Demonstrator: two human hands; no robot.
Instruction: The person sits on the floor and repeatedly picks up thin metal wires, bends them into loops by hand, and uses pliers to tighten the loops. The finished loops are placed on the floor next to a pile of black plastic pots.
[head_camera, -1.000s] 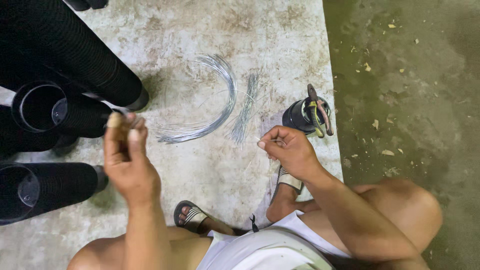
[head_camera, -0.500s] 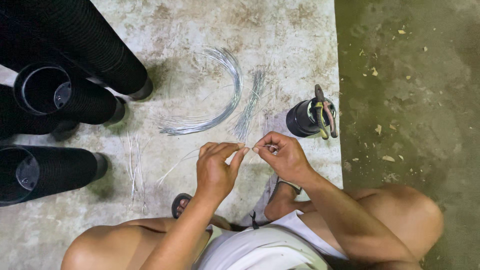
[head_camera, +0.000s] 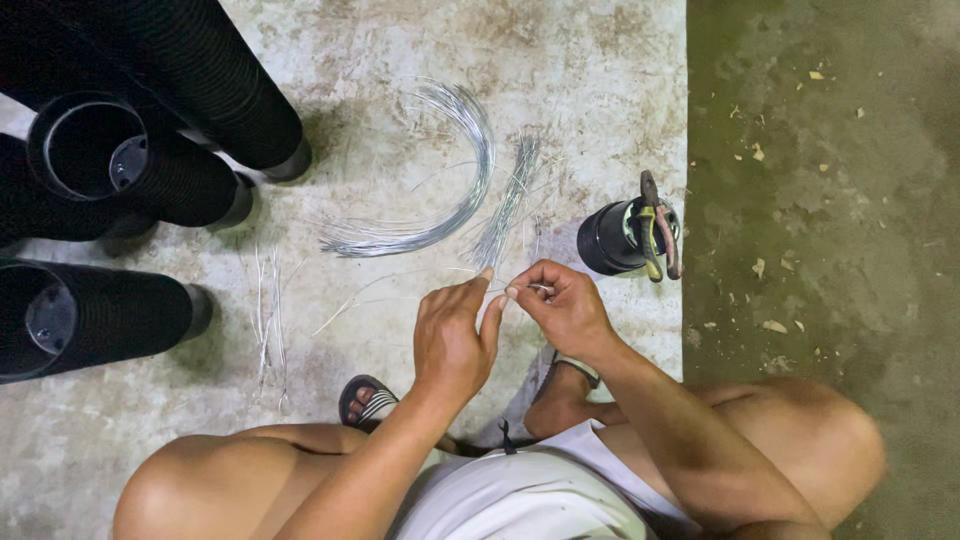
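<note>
Since a second ago the left hand (head_camera: 455, 335) has come in from the left, where it was raised near the tubes, and now meets the right hand (head_camera: 562, 305) in front of the knees. Both sets of fingers are pinched narrow on a thin wire (head_camera: 520, 288) held between them, just above the floor (head_camera: 600, 80); the right fingertips grip its end, the left thumb and forefinger close on it just beside them.

Below the hands, a sandal (head_camera: 365, 400) shows between the bent legs.

Just right of the hands stands a short black cup (head_camera: 612, 238) with pliers (head_camera: 655, 225) resting across its rim. Left of the hands a few loose wires (head_camera: 268, 320) lie straight on the concrete.

Farther out, a straight bundle (head_camera: 508, 200) lies beside a curved bundle (head_camera: 450, 190) of wire, close together. At the far left, black ribbed tubes (head_camera: 180, 110) lie stacked, open ends toward the camera.
</note>
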